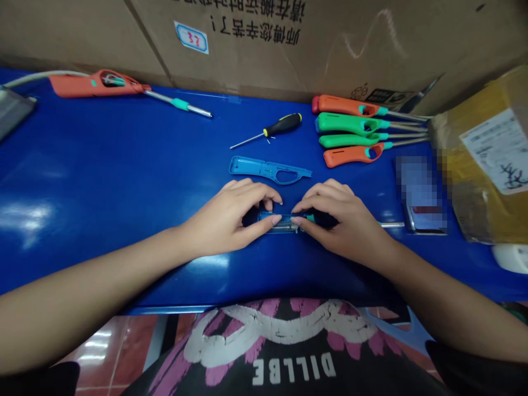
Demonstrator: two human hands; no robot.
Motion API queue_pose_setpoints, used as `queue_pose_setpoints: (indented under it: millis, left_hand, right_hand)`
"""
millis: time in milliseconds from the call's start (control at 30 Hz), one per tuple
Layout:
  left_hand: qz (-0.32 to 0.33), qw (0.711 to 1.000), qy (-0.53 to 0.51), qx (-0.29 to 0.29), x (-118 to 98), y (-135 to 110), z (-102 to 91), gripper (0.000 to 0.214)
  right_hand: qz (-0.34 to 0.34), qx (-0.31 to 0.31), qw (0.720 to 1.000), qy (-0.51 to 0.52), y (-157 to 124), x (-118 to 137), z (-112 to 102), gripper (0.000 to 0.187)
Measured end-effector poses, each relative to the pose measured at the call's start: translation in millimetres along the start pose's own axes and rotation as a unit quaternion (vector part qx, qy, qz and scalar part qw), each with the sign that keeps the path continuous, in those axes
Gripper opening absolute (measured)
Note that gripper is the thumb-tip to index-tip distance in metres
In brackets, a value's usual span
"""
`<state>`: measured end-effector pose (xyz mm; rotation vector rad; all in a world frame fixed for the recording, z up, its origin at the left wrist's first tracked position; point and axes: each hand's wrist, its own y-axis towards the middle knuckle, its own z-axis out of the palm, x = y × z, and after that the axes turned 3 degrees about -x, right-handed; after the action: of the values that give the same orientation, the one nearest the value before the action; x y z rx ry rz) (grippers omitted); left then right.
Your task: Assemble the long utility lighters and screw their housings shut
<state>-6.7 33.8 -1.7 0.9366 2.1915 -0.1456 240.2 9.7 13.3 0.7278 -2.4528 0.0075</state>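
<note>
An opened blue utility lighter lies on the table in front of me, its inner parts partly showing and its metal tube reaching out past my right hand. My left hand is closed around the handle's left end, thumb on the near edge and fingers on the far side. Thumb and fingertips of my right hand pinch the lighter near its turquoise trigger, which they mostly cover. Just beyond my hands rests a separate blue half shell, hollow side up. A yellow-and-black screwdriver lies farther back.
Several orange and green lighters lie in a row at back right. An orange lighter with a pale cable sits at back left. A phone, a taped box and a white round object stand right; large cardboard borders the back.
</note>
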Motion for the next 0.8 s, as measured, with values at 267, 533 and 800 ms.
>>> queue_pose_setpoints:
  millis: [267, 533, 800]
  left_hand:
    - [0.009, 1.0, 0.01, -0.008, 0.9, -0.5, 2.5, 0.027]
    - [0.013, 1.0, 0.018, -0.012, -1.8, -1.6, 3.3, 0.03]
    - [-0.024, 1.0, 0.005, -0.006, -5.7, -1.3, 4.9, 0.03]
  right_hand:
    - [0.007, 0.018, 1.0, 0.013, 1.5, -2.6, -0.6, 0.009]
    - [0.004, 0.01, 1.0, 0.027, 0.9, -5.4, -14.9, 0.011]
    - [0.03, 0.049, 0.998, 0.029, 0.3, -8.3, -1.4, 0.016]
